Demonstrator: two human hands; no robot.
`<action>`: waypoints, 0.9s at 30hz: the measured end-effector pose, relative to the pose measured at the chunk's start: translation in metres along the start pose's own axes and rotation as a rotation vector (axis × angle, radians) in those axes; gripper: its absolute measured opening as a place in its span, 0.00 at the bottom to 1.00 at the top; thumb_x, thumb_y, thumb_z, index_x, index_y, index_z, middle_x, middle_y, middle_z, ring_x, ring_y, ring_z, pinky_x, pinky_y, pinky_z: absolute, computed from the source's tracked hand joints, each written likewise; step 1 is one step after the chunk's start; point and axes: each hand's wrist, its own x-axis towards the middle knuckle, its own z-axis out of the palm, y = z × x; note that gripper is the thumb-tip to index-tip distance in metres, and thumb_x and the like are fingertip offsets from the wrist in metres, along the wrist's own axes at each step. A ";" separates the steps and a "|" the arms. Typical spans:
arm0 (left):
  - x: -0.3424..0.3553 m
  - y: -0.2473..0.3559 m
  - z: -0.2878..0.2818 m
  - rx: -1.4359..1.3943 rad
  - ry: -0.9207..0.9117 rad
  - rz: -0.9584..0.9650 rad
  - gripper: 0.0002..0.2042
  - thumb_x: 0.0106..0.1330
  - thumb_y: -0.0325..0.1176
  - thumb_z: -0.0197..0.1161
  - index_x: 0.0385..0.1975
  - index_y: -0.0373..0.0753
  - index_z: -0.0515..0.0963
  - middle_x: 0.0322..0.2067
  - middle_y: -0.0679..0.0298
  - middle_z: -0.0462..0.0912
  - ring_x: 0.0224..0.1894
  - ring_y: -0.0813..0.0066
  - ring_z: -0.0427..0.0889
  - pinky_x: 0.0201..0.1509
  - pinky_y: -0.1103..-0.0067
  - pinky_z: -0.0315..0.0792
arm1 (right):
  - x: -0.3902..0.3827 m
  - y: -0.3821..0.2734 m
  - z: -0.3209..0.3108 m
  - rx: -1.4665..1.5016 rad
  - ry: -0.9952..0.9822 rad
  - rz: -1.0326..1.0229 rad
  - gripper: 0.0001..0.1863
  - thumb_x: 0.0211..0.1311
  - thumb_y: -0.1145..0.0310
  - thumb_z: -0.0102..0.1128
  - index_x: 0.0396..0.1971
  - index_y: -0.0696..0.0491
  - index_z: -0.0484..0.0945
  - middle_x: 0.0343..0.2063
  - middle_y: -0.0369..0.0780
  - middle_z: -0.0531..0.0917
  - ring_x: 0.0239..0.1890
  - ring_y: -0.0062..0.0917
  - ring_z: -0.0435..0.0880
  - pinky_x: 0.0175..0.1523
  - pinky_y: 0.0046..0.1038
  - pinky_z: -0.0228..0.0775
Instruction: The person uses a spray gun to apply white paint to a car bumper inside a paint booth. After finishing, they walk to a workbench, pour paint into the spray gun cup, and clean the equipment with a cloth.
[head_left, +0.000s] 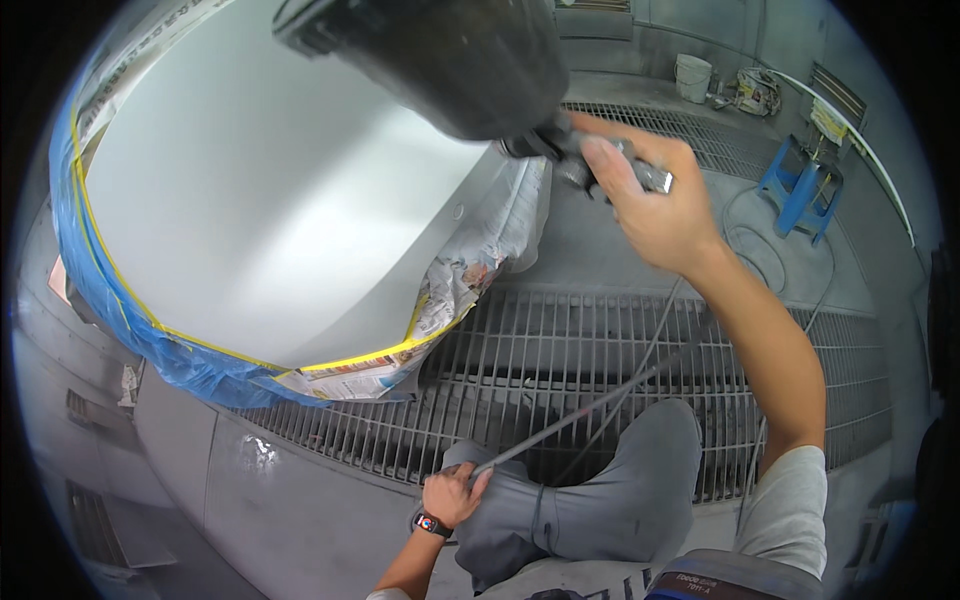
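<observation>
My right hand (655, 190) is wrapped round the body of a spray gun (580, 165), raised at the upper middle. A large dark cup (450, 70) sits on the gun and covers part of the scene behind. Left of it stands a light grey, smooth car body panel (250, 200), its edge masked with blue film (190, 355), yellow tape (375, 355) and newspaper (350, 380). Low in the middle, by my knee, my left hand (455, 495) is closed on a grey air hose (570, 418), which slants up to the right.
Metal floor grating (520, 330) runs beneath me and the panel. At the right stand a blue stool (800, 195) with things on it and loops of hose (755, 255) on the floor. A white bucket (692, 78) and a cluttered container (757, 92) are by the far wall.
</observation>
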 end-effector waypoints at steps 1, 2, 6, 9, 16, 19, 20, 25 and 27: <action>-0.002 -0.002 -0.001 -0.002 0.028 0.019 0.16 0.67 0.46 0.67 0.28 0.39 0.79 0.20 0.54 0.82 0.23 0.50 0.83 0.26 0.61 0.75 | 0.009 -0.003 0.006 -0.039 0.032 -0.040 0.21 0.70 0.58 0.64 0.52 0.59 0.84 0.24 0.36 0.86 0.29 0.12 0.78 0.39 0.20 0.72; -0.005 -0.004 -0.002 -0.014 0.031 -0.013 0.16 0.68 0.46 0.66 0.28 0.39 0.79 0.20 0.54 0.82 0.22 0.50 0.83 0.26 0.61 0.75 | 0.018 -0.004 0.012 -0.078 0.061 -0.077 0.21 0.70 0.57 0.64 0.52 0.59 0.84 0.24 0.37 0.87 0.29 0.13 0.79 0.39 0.21 0.73; -0.016 -0.013 -0.005 -0.028 0.071 -0.073 0.15 0.68 0.45 0.66 0.27 0.39 0.78 0.20 0.54 0.82 0.22 0.50 0.82 0.25 0.61 0.74 | 0.048 -0.001 0.035 -0.084 0.173 -0.130 0.25 0.69 0.50 0.64 0.51 0.58 0.85 0.27 0.40 0.89 0.30 0.19 0.85 0.41 0.23 0.75; -0.022 -0.016 -0.006 -0.026 0.089 -0.086 0.15 0.68 0.45 0.66 0.26 0.40 0.78 0.20 0.55 0.82 0.22 0.50 0.82 0.25 0.61 0.74 | 0.055 -0.008 0.045 -0.091 0.136 -0.209 0.25 0.69 0.48 0.62 0.49 0.57 0.87 0.26 0.39 0.89 0.28 0.18 0.84 0.39 0.23 0.76; -0.034 -0.016 -0.006 -0.041 0.049 -0.050 0.16 0.66 0.45 0.68 0.26 0.40 0.79 0.20 0.55 0.82 0.23 0.50 0.82 0.25 0.61 0.74 | -0.002 -0.043 0.020 0.223 -0.258 0.203 0.24 0.71 0.46 0.60 0.40 0.54 0.89 0.17 0.31 0.80 0.17 0.11 0.75 0.21 0.19 0.65; -0.035 -0.016 -0.004 -0.064 0.030 -0.017 0.15 0.66 0.45 0.68 0.26 0.40 0.79 0.21 0.55 0.82 0.23 0.50 0.82 0.25 0.61 0.74 | -0.011 -0.031 0.013 0.174 -0.212 0.202 0.23 0.73 0.48 0.58 0.39 0.53 0.88 0.17 0.30 0.81 0.14 0.10 0.72 0.18 0.17 0.62; -0.035 -0.015 -0.003 -0.058 0.027 -0.023 0.15 0.66 0.45 0.68 0.26 0.40 0.79 0.21 0.55 0.82 0.23 0.50 0.82 0.26 0.61 0.74 | -0.009 -0.023 0.011 0.134 -0.202 0.200 0.23 0.74 0.48 0.57 0.39 0.53 0.88 0.17 0.30 0.81 0.14 0.10 0.71 0.18 0.17 0.62; -0.029 -0.013 -0.001 -0.033 0.022 -0.075 0.16 0.67 0.46 0.67 0.27 0.40 0.79 0.21 0.54 0.82 0.24 0.49 0.83 0.26 0.60 0.74 | 0.015 0.023 0.000 -0.068 0.089 0.059 0.23 0.74 0.49 0.58 0.47 0.54 0.88 0.22 0.33 0.84 0.22 0.10 0.75 0.28 0.19 0.68; -0.027 -0.012 -0.001 -0.041 0.007 -0.070 0.16 0.68 0.46 0.66 0.27 0.39 0.79 0.21 0.54 0.82 0.24 0.49 0.82 0.26 0.60 0.74 | 0.018 0.035 0.003 -0.166 0.208 -0.018 0.22 0.73 0.51 0.59 0.50 0.54 0.87 0.23 0.33 0.84 0.26 0.10 0.76 0.33 0.18 0.69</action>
